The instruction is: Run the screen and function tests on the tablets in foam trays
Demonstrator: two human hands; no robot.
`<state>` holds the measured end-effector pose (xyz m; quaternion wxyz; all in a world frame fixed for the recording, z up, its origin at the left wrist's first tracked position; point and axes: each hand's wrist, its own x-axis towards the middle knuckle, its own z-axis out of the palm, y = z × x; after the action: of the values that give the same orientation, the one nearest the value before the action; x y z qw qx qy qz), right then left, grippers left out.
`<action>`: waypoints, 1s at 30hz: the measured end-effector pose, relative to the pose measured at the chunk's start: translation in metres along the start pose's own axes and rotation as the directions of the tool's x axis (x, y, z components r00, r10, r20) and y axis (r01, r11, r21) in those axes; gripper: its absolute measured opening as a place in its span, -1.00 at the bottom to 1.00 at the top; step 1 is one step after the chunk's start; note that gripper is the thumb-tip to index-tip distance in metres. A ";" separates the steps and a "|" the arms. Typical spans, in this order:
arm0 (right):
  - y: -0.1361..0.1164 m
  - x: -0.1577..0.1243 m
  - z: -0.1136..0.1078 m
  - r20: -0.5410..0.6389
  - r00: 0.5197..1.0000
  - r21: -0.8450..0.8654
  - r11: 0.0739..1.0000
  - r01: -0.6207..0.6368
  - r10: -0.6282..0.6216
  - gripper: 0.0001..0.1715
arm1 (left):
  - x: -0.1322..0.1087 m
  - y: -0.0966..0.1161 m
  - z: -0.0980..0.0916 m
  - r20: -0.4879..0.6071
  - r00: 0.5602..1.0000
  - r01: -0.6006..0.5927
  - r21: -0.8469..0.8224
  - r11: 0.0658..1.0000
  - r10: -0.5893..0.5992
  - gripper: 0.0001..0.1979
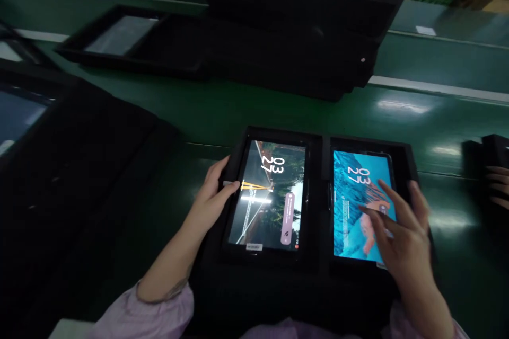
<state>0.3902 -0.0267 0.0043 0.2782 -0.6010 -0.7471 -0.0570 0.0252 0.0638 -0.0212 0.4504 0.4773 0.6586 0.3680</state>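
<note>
A black foam tray (326, 143) lies before me with two lit tablets side by side in its compartments. The left tablet (262, 222) shows a road picture and the time 03 27; a small white label sits at its lower edge. On the right tablet (344, 238) the screen is blue with an orange shape and the same time. My left hand (210, 196) grips the tray's left edge, thumb on top beside the left tablet. Over the right tablet is my right hand (405, 233), fingers apart, empty; whether the fingertips touch the glass I cannot tell.
More black trays stand around: a large stack (286, 42) at the back, a tray with a tablet (123, 34) at the back left, and a dark stack (79, 180) on the left. Another person's hand (499, 185) shows at the right edge. The work surface (222, 106) is green.
</note>
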 end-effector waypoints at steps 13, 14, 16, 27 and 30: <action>0.034 -0.027 -0.024 -0.163 0.814 0.134 0.829 -0.542 0.558 -0.44 | 0.003 0.024 0.009 0.039 0.999 -0.018 0.512 0.859 -0.003 0.14; 0.034 -0.027 -0.023 -0.174 0.835 0.132 0.853 -0.506 0.522 -0.45 | 0.002 0.027 0.010 0.040 0.999 -0.004 0.527 0.850 -0.020 0.24; 0.033 -0.026 -0.021 -0.216 0.878 0.134 0.903 -0.407 0.428 -0.55 | -0.001 0.029 0.009 0.046 0.997 0.025 0.484 0.874 -0.054 0.32; 0.000 -0.012 -0.013 -0.029 0.998 0.106 0.993 -0.046 0.049 -0.73 | -0.020 0.016 -0.001 -0.045 0.966 0.247 -0.143 0.958 -0.255 -0.31; 0.001 -0.012 -0.013 -0.019 1.000 0.124 0.992 -0.012 0.014 -0.74 | -0.024 0.015 -0.006 -0.019 0.978 0.203 -0.092 0.975 -0.206 -0.35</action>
<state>0.3969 -0.0422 0.0092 0.3227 -0.5870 -0.7423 -0.0146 0.0272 0.0448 0.0001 0.4974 0.3812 0.6934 0.3556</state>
